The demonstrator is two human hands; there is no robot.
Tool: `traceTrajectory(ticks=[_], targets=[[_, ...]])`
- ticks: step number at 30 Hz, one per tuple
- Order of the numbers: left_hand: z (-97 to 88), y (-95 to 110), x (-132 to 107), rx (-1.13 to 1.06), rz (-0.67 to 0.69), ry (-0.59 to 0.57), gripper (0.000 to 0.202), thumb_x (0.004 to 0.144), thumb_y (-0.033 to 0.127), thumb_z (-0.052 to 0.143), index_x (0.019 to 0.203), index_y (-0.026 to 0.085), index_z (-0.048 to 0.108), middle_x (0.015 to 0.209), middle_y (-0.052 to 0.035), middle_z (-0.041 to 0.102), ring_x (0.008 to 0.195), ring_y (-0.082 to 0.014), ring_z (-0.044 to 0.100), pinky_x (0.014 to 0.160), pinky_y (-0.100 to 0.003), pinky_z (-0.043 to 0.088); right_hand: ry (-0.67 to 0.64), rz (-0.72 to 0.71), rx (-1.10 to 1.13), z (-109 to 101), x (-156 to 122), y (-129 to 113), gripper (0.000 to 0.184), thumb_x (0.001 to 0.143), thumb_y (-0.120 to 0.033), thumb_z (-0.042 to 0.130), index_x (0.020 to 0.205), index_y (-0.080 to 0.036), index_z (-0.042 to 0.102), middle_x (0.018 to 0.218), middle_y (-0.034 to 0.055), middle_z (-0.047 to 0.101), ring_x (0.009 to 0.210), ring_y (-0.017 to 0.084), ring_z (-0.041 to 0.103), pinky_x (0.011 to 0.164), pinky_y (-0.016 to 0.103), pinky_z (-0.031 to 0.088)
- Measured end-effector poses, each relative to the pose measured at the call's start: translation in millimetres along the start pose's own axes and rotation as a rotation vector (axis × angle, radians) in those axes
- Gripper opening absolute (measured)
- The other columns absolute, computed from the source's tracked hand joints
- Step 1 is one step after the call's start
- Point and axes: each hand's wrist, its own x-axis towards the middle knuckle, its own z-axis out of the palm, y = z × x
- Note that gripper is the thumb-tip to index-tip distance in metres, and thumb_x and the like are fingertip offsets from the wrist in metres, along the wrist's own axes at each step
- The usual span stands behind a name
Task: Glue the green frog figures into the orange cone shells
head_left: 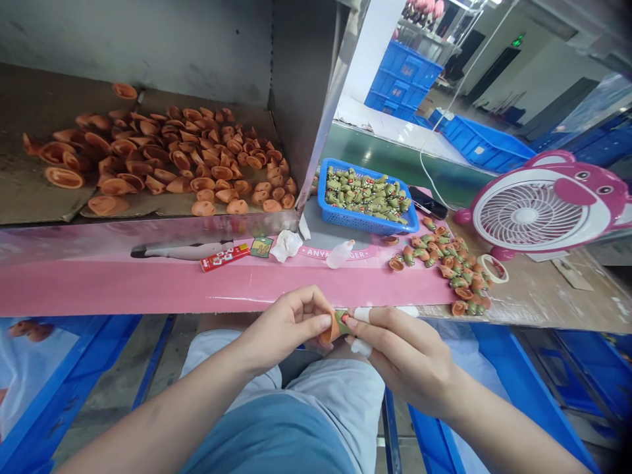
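Both my hands meet just above the pink table edge, pinching a small orange-and-green moulded toy piece (333,327). My left hand (286,329) holds its orange end, and my right hand (399,349) holds its green end, with white tape on two fingers. Beyond them, a loose heap of similar orange-and-green pieces (444,266) lies on the bench. A blue plastic basket (368,220) holds many small green figures. Several orange cup-shaped shells (172,161) are spread across a cardboard-lined shelf (44,99) at the left.
A pink board (148,289) runs along the bench front, with a red packet (224,257), a tissue (285,245) and a small plastic bottle (340,254) near it. A pink fan (530,210) stands at the right. Blue crates (402,82) lie beyond.
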Motion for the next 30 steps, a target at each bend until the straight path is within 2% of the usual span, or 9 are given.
traceTrajectory(ticks=[6,10,13,15,17,19,22,25,30], targets=[[-1.5,-1,6,0.062,-0.012,0.07,0.011,0.076,0.026,0.053,0.077,0.016,0.049,0.062,0.0034,0.054,0.059,-0.0099,0.054,0.06,-0.026,0.046,-0.006,0.073,-0.019,7,-4,2,0.029,0.076,-0.003,0.047,0.102,-0.012,0.055,0.084,0.0099,0.061,0.075,0.015,0.058,0.061,0.025,0.05],[-1.6,-9,9,0.194,0.101,0.271,0.018,0.078,0.031,0.051,0.088,0.017,0.052,0.083,-0.0024,0.059,0.075,-0.0144,0.057,0.064,-0.027,0.048,0.015,0.315,0.075,15,0,9,0.025,0.075,-0.008,0.048,0.098,-0.016,0.056,0.083,0.0069,0.062,0.075,0.015,0.059,0.064,0.026,0.05],[0.7,-18,5,0.284,0.263,0.318,0.017,0.079,0.029,0.049,0.091,0.018,0.055,0.105,-0.0072,0.057,0.095,-0.0187,0.054,0.076,-0.03,0.047,0.035,0.555,0.304,20,2,15,0.015,0.074,-0.015,0.054,0.088,-0.017,0.059,0.075,0.0031,0.063,0.064,0.013,0.06,0.059,0.024,0.05],[2.8,-22,1,0.323,0.309,0.35,0.015,0.078,0.026,0.051,0.09,0.019,0.057,0.105,-0.0067,0.057,0.096,-0.0184,0.054,0.079,-0.029,0.046,0.021,0.702,0.472,23,2,16,0.012,0.073,-0.019,0.056,0.084,-0.016,0.059,0.07,0.0023,0.063,0.058,0.012,0.059,0.054,0.022,0.05],[4.5,-22,-2,0.304,0.26,0.38,0.012,0.077,0.025,0.052,0.086,0.019,0.057,0.094,-0.0042,0.061,0.084,-0.0159,0.058,0.075,-0.028,0.048,-0.004,0.782,0.613,25,0,16,0.011,0.074,-0.023,0.056,0.082,-0.015,0.059,0.068,0.0028,0.063,0.056,0.012,0.059,0.05,0.021,0.049],[5.2,-18,-3,0.238,0.144,0.37,0.01,0.077,0.026,0.053,0.081,0.018,0.056,0.082,-0.0016,0.062,0.07,-0.0135,0.06,0.065,-0.025,0.049,-0.017,0.756,0.655,23,-2,16,0.013,0.076,-0.025,0.056,0.083,-0.015,0.058,0.067,0.0028,0.063,0.055,0.011,0.058,0.05,0.021,0.048],[4.8,-10,-4,0.113,0.021,0.317,0.012,0.075,0.027,0.055,0.078,0.016,0.057,0.075,-0.0008,0.062,0.063,-0.0124,0.059,0.055,-0.023,0.049,-0.041,0.539,0.557,17,-5,17,0.017,0.075,-0.023,0.057,0.09,-0.015,0.058,0.07,0.0022,0.061,0.057,0.01,0.056,0.053,0.02,0.047],[4.7,-6,-6,0.047,0.013,0.293,0.012,0.075,0.026,0.056,0.081,0.015,0.059,0.072,-0.0011,0.063,0.065,-0.0124,0.059,0.055,-0.023,0.049,-0.074,0.363,0.471,12,-5,18,0.018,0.075,-0.02,0.058,0.092,-0.015,0.057,0.072,0.0029,0.06,0.058,0.009,0.053,0.053,0.019,0.045],[6.8,-6,-10,0.07,-0.031,0.311,0.033,0.07,0.023,0.062,0.101,0.017,0.057,0.082,-0.0034,0.066,0.075,-0.0158,0.06,0.059,-0.025,0.049,-0.09,0.254,0.362,9,-4,15,0.015,0.076,-0.016,0.055,0.091,-0.013,0.054,0.073,0.0047,0.058,0.058,0.01,0.051,0.052,0.02,0.043]])
